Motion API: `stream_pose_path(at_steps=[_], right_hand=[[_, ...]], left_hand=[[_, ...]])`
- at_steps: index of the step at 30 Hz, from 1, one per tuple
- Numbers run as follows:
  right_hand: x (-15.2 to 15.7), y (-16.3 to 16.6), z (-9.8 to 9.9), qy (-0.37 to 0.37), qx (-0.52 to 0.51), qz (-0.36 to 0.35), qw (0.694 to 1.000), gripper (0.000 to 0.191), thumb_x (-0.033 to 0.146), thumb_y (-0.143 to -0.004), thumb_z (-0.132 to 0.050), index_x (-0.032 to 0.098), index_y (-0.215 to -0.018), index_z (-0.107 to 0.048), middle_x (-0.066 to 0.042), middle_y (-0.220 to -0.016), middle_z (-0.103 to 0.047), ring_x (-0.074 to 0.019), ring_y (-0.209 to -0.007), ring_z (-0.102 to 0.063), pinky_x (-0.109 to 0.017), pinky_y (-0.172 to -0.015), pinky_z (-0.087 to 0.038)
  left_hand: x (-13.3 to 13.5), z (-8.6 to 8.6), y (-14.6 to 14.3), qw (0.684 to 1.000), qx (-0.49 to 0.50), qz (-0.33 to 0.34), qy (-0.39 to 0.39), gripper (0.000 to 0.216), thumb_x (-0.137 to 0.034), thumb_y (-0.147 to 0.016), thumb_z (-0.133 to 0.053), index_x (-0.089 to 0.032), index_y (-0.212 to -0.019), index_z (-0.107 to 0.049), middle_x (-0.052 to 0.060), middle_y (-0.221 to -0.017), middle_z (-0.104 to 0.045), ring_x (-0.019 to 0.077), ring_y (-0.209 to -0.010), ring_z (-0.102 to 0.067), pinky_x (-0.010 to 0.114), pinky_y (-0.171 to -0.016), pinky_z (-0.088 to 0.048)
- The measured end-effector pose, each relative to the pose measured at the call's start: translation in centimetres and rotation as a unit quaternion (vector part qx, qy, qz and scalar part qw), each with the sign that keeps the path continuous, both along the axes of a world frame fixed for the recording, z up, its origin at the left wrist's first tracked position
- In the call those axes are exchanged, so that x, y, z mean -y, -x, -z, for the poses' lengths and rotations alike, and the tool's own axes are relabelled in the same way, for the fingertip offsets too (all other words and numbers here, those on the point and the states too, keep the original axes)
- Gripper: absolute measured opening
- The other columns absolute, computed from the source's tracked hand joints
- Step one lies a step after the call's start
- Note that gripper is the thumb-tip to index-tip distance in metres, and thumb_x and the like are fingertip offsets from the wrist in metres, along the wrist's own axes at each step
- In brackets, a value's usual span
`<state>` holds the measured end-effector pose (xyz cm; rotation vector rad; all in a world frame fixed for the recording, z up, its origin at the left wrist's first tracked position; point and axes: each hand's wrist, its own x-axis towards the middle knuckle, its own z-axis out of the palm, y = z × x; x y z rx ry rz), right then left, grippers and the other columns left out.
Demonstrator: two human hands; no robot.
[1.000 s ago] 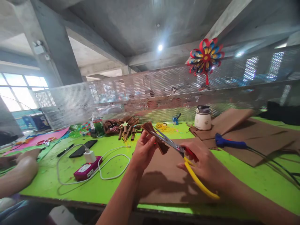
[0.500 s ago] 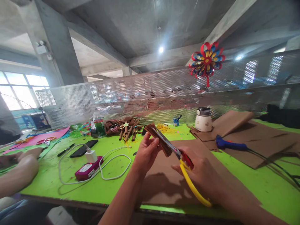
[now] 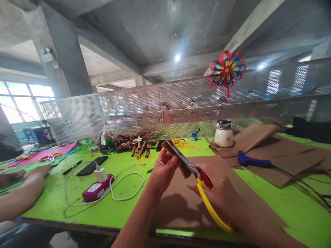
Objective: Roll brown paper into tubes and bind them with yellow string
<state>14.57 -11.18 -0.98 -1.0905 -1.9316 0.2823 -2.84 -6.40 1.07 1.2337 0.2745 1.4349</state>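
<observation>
A: Hands first. What had the left one?

B: Left hand (image 3: 164, 174): thumb and fingers pinched on a folded brown paper strip (image 3: 185, 169), held up at a tilt over the green table (image 3: 51, 198).

A: And the right?

B: Right hand (image 3: 218, 186): fingers wrapped round the scissors (image 3: 212, 210), one handle red, the other yellow and hanging low. Blades lay along the strip, looking nearly together; could not tell whether any paper sat between them.

A: Beneath?

B: A flat brown sheet (image 3: 183, 212), shadowed by the hands.

A: Off to the right?

B: Blue glue gun (image 3: 256, 162), resting against more brown paper (image 3: 292, 151); cream flask (image 3: 223, 135) farther back, dark lid on.

A: Left side?

B: Purple power block (image 3: 93, 191), white plug (image 3: 100, 175) on top, white cable (image 3: 126, 199) looped beside it. Black phone (image 3: 92, 165) just behind. Another person's forearm (image 3: 24, 194) at the far left.
</observation>
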Motion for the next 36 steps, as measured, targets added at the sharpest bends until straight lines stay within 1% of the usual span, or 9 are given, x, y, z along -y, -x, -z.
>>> stream_pose_path(at_steps=[3,10,14,19,23,28,31,36], right_hand=[[0.1,0.2,0.2,-0.007,0.002,0.008,1.000,0.035,0.044,-0.080,-0.058,0.022,-0.107,-0.054,-0.001,-0.077,-0.060,-0.0161,-0.064,-0.054,-0.027,-0.058,-0.042],[0.2,0.5,0.5,-0.033,0.007,0.023,0.999,0.033,0.042,-0.081,-0.057,0.022,-0.107,-0.053,0.000,-0.071,-0.059,-0.0151,-0.059,-0.055,-0.025,-0.054,-0.041],[0.3,0.6,0.7,-0.037,0.006,0.019,0.999,0.032,0.040,-0.082,-0.056,0.023,-0.108,-0.052,0.000,-0.075,-0.060,-0.0159,-0.063,-0.056,-0.026,-0.057,-0.042],[0.2,0.9,1.0,-0.033,0.004,0.014,0.999,0.031,0.038,-0.083,-0.055,0.023,-0.109,-0.051,-0.002,-0.082,-0.063,-0.0177,-0.069,-0.058,-0.027,-0.061,-0.044],[0.1,1.0,1.2,-0.035,-0.006,0.007,0.999,0.029,0.036,-0.084,-0.054,0.023,-0.109,-0.051,-0.003,-0.081,-0.064,-0.0182,-0.069,-0.060,-0.027,-0.060,-0.044],[0.1,0.9,1.4,-0.054,-0.005,0.011,0.998,0.028,0.035,-0.084,-0.054,0.022,-0.109,-0.053,-0.004,-0.082,-0.066,-0.0188,-0.069,-0.061,-0.026,-0.056,-0.044],[0.0,0.8,1.3,-0.050,-0.002,0.012,0.999,0.028,0.035,-0.084,-0.054,0.022,-0.108,-0.054,-0.003,-0.078,-0.066,-0.0182,-0.065,-0.061,-0.025,-0.055,-0.044],[0.1,0.9,1.3,-0.020,-0.025,-0.001,0.999,0.027,0.037,-0.085,-0.052,0.022,-0.107,-0.055,-0.001,-0.071,-0.065,-0.0161,-0.059,-0.060,-0.024,-0.053,-0.044]], left_hand=[[0.1,-0.1,0.0,1.000,0.002,-0.003,-0.005,0.043,-0.021,-0.071,-0.073,-0.028,-0.111,-0.058,-0.002,-0.082,-0.061,0.0103,-0.073,-0.056,0.026,-0.077,-0.045],[0.3,-0.1,0.0,1.000,0.000,-0.008,-0.005,0.039,-0.023,-0.071,-0.073,-0.027,-0.108,-0.058,-0.002,-0.082,-0.061,0.0096,-0.072,-0.056,0.025,-0.076,-0.044],[0.3,-0.2,-0.1,1.000,0.005,0.004,-0.007,0.042,-0.023,-0.071,-0.073,-0.028,-0.110,-0.057,-0.002,-0.081,-0.061,0.0103,-0.071,-0.056,0.026,-0.073,-0.045],[0.2,0.0,0.1,1.000,0.013,0.018,-0.012,0.038,-0.019,-0.073,-0.070,-0.027,-0.108,-0.057,-0.002,-0.080,-0.060,0.0094,-0.070,-0.056,0.025,-0.071,-0.046],[0.2,0.0,0.1,1.000,0.001,0.011,-0.006,0.037,-0.021,-0.072,-0.072,-0.025,-0.105,-0.057,-0.002,-0.081,-0.061,0.0102,-0.070,-0.057,0.026,-0.072,-0.046],[0.4,-0.2,0.0,1.000,-0.003,0.004,-0.003,0.037,-0.022,-0.071,-0.073,-0.025,-0.104,-0.058,-0.002,-0.081,-0.061,0.0099,-0.070,-0.057,0.025,-0.071,-0.046],[0.4,-0.2,0.0,1.000,0.002,0.007,-0.002,0.036,-0.020,-0.071,-0.073,-0.025,-0.103,-0.058,-0.002,-0.080,-0.061,0.0100,-0.071,-0.057,0.025,-0.072,-0.045],[0.3,0.0,0.0,1.000,-0.004,0.017,0.001,0.037,-0.018,-0.071,-0.072,-0.024,-0.104,-0.059,0.000,-0.084,-0.062,0.0104,-0.073,-0.057,0.025,-0.074,-0.045]])
